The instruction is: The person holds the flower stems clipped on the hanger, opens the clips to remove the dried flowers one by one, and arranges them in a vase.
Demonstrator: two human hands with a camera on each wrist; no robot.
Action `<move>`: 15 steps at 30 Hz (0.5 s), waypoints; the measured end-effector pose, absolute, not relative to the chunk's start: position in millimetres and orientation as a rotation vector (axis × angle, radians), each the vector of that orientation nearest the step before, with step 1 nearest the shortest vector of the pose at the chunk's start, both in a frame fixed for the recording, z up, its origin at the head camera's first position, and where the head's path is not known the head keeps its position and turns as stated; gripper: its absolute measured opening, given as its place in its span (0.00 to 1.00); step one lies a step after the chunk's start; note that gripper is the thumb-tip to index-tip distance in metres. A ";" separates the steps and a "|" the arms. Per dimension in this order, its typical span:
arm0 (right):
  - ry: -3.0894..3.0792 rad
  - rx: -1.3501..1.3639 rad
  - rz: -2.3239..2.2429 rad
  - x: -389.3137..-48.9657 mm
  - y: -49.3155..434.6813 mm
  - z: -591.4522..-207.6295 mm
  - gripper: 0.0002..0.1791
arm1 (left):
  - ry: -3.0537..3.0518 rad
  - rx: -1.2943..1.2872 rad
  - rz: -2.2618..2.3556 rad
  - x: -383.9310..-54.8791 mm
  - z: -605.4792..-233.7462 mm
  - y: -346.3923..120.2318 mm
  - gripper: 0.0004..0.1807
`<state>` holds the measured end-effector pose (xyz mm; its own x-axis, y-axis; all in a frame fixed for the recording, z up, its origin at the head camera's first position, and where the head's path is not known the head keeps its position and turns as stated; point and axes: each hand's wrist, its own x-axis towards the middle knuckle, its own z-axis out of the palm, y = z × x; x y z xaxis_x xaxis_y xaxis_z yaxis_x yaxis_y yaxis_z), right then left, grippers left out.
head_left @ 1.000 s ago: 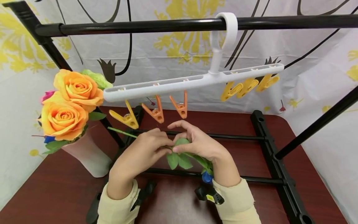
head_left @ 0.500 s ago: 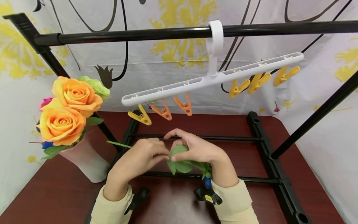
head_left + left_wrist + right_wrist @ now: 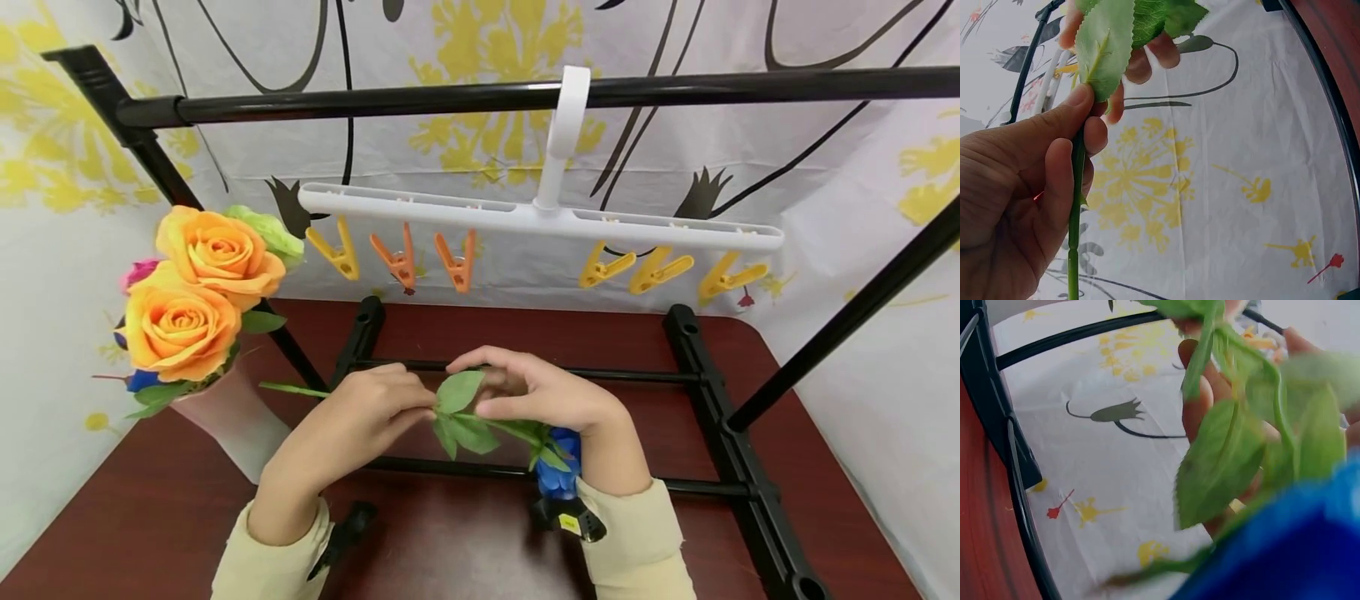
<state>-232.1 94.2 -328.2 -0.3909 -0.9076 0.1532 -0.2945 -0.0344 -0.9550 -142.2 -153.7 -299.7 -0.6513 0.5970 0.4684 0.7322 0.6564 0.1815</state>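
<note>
My left hand [image 3: 367,417] pinches the green stem of an artificial blue flower [image 3: 557,468] between thumb and fingers. In the left wrist view the stem [image 3: 1074,250] runs down past the palm, with a serrated leaf [image 3: 1107,47] just above the thumb. My right hand [image 3: 562,400] is bent loosely around the leafy part, thumb and fingers apart. The blue bloom hangs by the right wrist, partly covered by leaves. Close to the right wrist camera, its blurred blue petals [image 3: 1310,550] and several leaves [image 3: 1219,462] hide much of the right hand.
A white hanger [image 3: 420,208] with orange clips [image 3: 459,265] and yellow clips [image 3: 660,271] hangs from a black bar [image 3: 300,104] above the hands. At left stands a pale vase [image 3: 240,429] with orange roses [image 3: 183,321]. Black rack rails [image 3: 630,375] cross the brown table [image 3: 450,542].
The hanger has swung round to lie nearly along the bar. My left hand has shifted left with the stem. The right thumb has come away from the leaf, and more of the blue bloom shows.
</note>
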 end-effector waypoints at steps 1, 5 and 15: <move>1.677 -1.267 -1.476 -234.9 95.9 -330.3 0.25 | -2.499 -1.047 -0.503 -140.9 -299.4 -155.0 0.06; 1.687 -1.230 -1.563 -246.5 98.5 -340.1 0.23 | -2.443 -1.032 -0.479 -134.4 -297.2 -162.3 0.07; 1.670 -1.130 -1.678 -260.4 73.1 -361.1 0.24 | -2.310 -0.992 -0.552 -116.9 -286.8 -190.1 0.03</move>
<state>-260.4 73.1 -361.1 -0.5222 -0.8290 0.2000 -0.1960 -0.1115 -0.9742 -116.9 -190.1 -286.8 -0.5695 0.5225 0.6346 0.7528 0.6415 0.1474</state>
